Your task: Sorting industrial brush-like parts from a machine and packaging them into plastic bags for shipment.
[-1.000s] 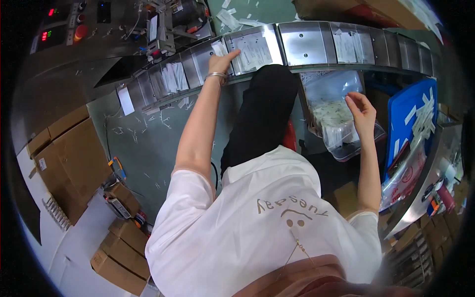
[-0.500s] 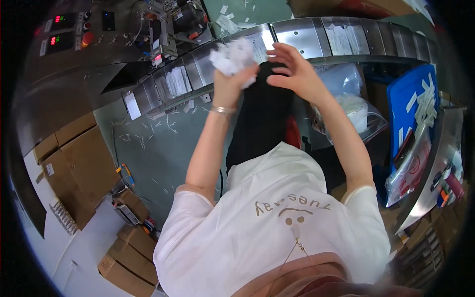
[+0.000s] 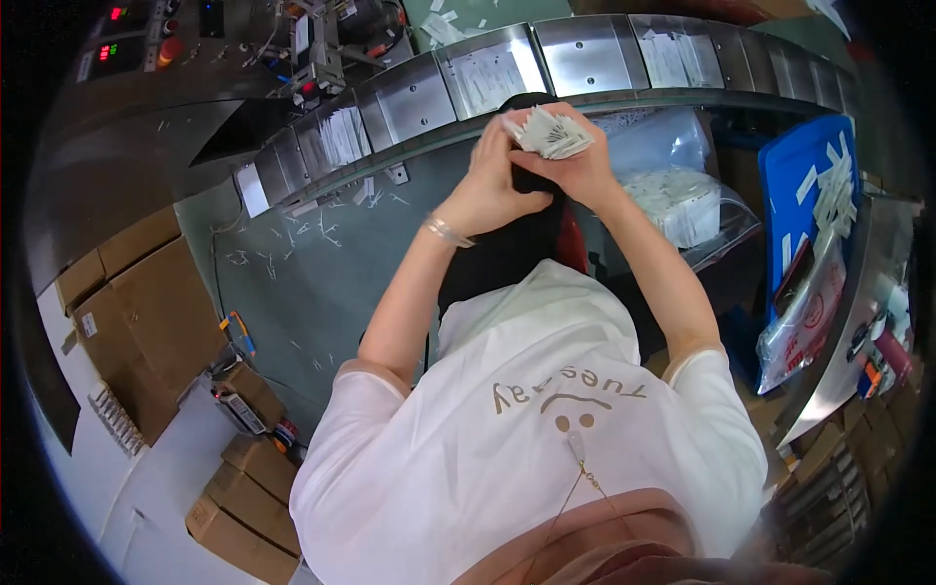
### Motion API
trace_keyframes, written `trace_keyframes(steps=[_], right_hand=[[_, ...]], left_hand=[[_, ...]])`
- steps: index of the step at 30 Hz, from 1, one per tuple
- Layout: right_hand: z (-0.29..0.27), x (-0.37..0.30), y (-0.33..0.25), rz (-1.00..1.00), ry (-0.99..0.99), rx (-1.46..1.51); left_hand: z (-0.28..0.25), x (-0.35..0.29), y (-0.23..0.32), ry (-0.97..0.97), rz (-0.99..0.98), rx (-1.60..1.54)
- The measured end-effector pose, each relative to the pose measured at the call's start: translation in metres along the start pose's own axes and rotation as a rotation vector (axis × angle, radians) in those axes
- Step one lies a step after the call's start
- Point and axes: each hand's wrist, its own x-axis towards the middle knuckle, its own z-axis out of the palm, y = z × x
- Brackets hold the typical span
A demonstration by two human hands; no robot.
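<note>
A fanned bundle of small, thin white packets (image 3: 553,135) is gathered in my right hand (image 3: 588,168), whose fingers and thumb wrap round it. My left hand (image 3: 492,185) is beside the bundle, its fingers up against the left edge and its thumb stretched out below, apart from the packets. The left fingertips are partly blurred and hidden behind the bundle. Both hands are over my dark-clad leg, just in front of a curved metal conveyor (image 3: 580,73). White packets (image 3: 343,136) lie in one conveyor section to the left, and more packets (image 3: 673,58) in another to the right.
An open clear plastic bag (image 3: 746,229) holding stacked white packets is right of my hands. Beyond it stands a blue tray (image 3: 780,185) with loose packets. A machine (image 3: 317,54) is at the far left, cardboard boxes (image 3: 156,331) at left. White scraps (image 3: 327,229) litter the floor.
The loose white clump in my left hand is now a tidier bundle in my right hand. Both hands have come together, lower and nearer to me.
</note>
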Motion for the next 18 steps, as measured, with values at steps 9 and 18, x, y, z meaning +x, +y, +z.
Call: trace_keyframes(steps=[9, 18], right_hand=[[0.007, 0.005, -0.001, -0.327, 0.050, -0.222], [0.002, -0.002, 0.003, -0.292, 0.059, -0.189]], left_hand=[[0.021, 0.003, 0.024, 0.369, -0.280, -1.138], [0.014, 0.018, 0.040, 0.507, -0.163, -1.139]])
